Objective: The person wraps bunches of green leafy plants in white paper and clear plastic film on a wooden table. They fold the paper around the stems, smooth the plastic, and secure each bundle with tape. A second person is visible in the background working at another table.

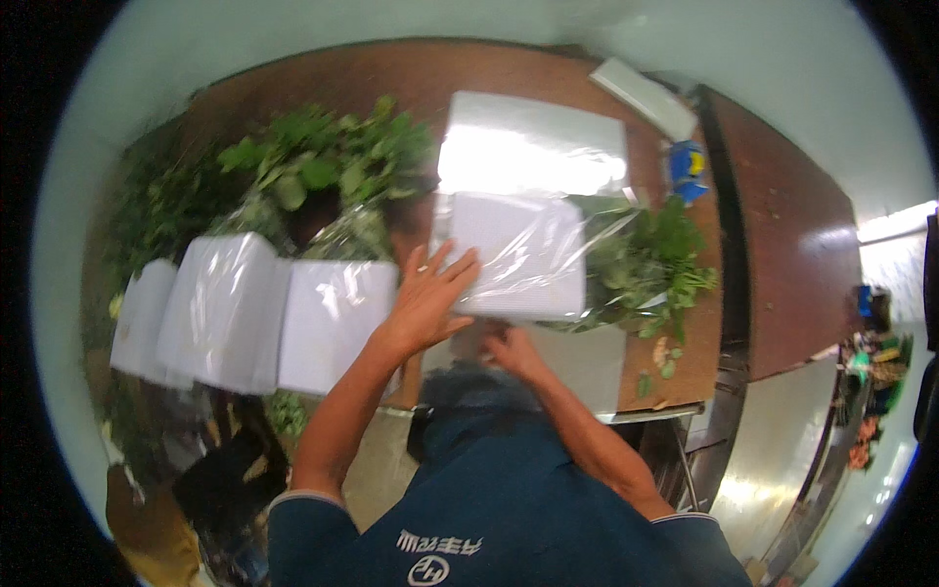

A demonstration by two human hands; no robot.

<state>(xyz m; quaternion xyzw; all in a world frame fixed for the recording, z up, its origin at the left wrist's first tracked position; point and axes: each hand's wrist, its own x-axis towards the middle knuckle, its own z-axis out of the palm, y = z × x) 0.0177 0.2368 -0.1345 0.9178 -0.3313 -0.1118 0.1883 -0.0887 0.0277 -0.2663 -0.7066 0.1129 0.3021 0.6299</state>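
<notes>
Before me lies a bunch of leafy green stems [664, 260], its leaves pointing right, partly inside clear plastic film. A white wrapping sheet [521, 257] with a fine texture covers the bunch's left part, under the shiny film. My left hand [429, 301] rests with fingers spread at the left edge of this white sheet. Close to my body, just below the sheet's lower edge, is my right hand [513, 352] with curled fingers. It is blurred, and I cannot tell whether anything is between its fingers. A shiny metal sheet [535, 132] lies beneath the bunch.
Several wrapped bunches with white sleeves [337, 323] lie at left, their green leaves [323, 154] towards the back. A pale long box [645, 95] and a blue packet [687, 169] sit at back right. Past a dark gap stands another brown tabletop [792, 235].
</notes>
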